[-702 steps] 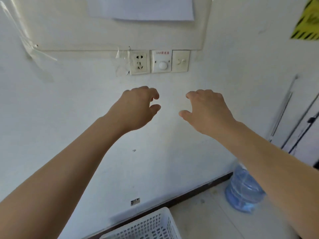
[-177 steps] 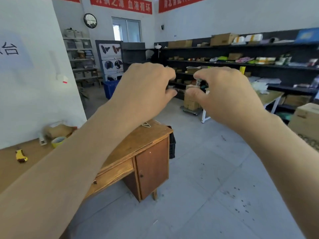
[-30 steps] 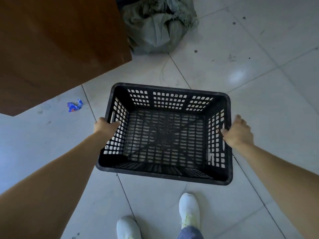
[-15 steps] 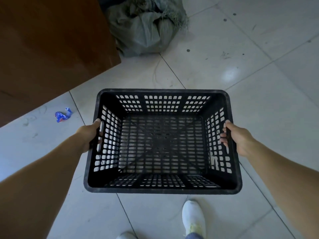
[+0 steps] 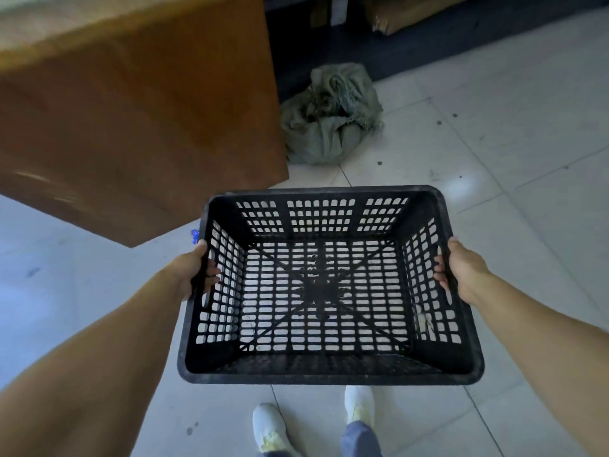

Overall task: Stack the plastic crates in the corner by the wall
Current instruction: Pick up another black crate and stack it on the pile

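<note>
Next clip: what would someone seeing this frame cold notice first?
The black plastic crate dominates the middle of the view, empty, with the tiled floor showing through its slotted bottom. The left hand and right hand grip its two short sides, above a pair of white shoes. Beyond it, a wooden desk side fills the upper left, with a grey-green sack slumped on the floor beside it.

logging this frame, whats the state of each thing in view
black crate: empty, upright, gripped at both sides
left hand: shut on crate's left handle
right hand: shut on crate's right handle
green sack: crumpled, slumped on floor beside wooden desk
</note>
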